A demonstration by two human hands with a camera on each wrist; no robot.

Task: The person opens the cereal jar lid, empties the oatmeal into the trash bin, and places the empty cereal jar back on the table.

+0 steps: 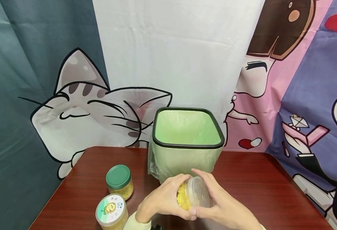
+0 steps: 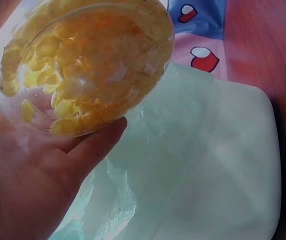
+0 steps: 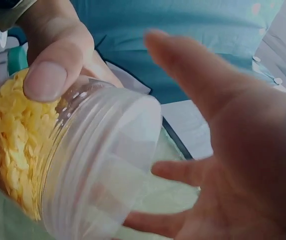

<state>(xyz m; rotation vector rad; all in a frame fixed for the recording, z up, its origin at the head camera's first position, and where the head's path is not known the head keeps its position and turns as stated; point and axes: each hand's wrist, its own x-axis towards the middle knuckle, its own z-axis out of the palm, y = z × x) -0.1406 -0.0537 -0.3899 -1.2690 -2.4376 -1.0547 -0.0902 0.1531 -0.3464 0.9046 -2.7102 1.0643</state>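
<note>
A clear jar of yellow flakes (image 1: 183,196) is tilted on its side in front of the bin, its translucent screw lid (image 1: 200,192) facing right. My left hand (image 1: 168,195) grips the jar body, its thumb pressed on the wall in the right wrist view. Around the lid, my right hand (image 1: 223,204) is spread, with the thumb apart from it in the right wrist view and the fingers (image 3: 177,172) close to its edge. Through the jar's base (image 2: 88,70), flakes show in the left wrist view.
A green-lidded jar (image 1: 118,179) and a jar with a flower-print lid (image 1: 111,210) stand at the left on the red-brown table (image 1: 260,191). Behind my hands stands a light green bin (image 1: 185,156) with a black rim and plastic liner. Printed cloth (image 1: 171,57) hangs behind.
</note>
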